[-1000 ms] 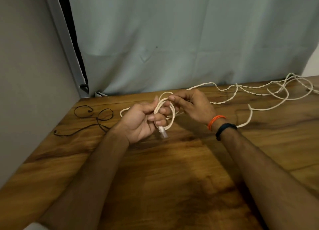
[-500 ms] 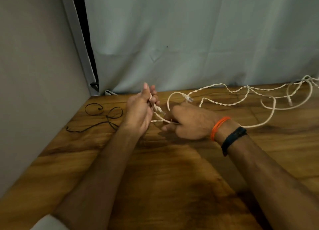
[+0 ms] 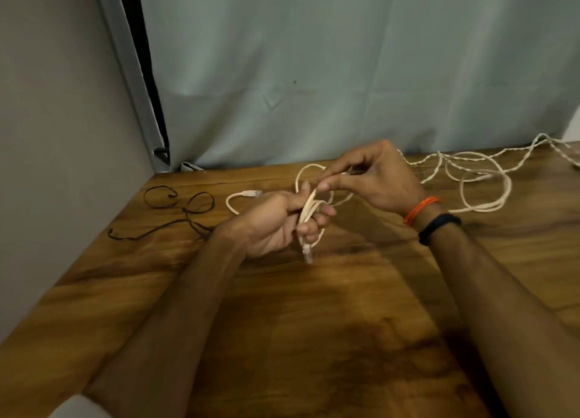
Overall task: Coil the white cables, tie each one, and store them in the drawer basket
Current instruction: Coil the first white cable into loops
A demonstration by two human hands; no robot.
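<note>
Centrally, over a glossy wooden tabletop with dark, streaky grain [image 3: 314, 339], two bare forearms are reaching in from the lower corners of the frame. The left hand [image 3: 276, 221] is sitting just left of centre with its fingers curled round a small coil of thin white cable [image 3: 309, 210], several loops gathered together, and a clear plastic plug [image 3: 307, 256] is hanging from the bottom of the bundle just above the wood. The right hand [image 3: 373, 179] is hovering just above and to the right of it, thumb and forefinger pinching a strand of the same cable where a loop is arching up between the two hands. An orange thread band [image 3: 420, 209] and a black wristband [image 3: 439, 227] are circling the right wrist.

Toward the upper right of the frame, the loose remainder of white cable [image 3: 483, 182] is lying in slack loops and a twisted run along the table's far edge. Another plug end [image 3: 252, 193] is resting on the wood just left of the hands. At the left of the table, a thin black cord [image 3: 185, 210] is lying in curls near the corner.

Behind the table, a pale grey-green curtain [image 3: 345, 72] is hanging across most of the upper frame, meeting a grey metal frame strip [image 3: 131, 81] and a plain beige wall [image 3: 56, 119] at the upper left.
</note>
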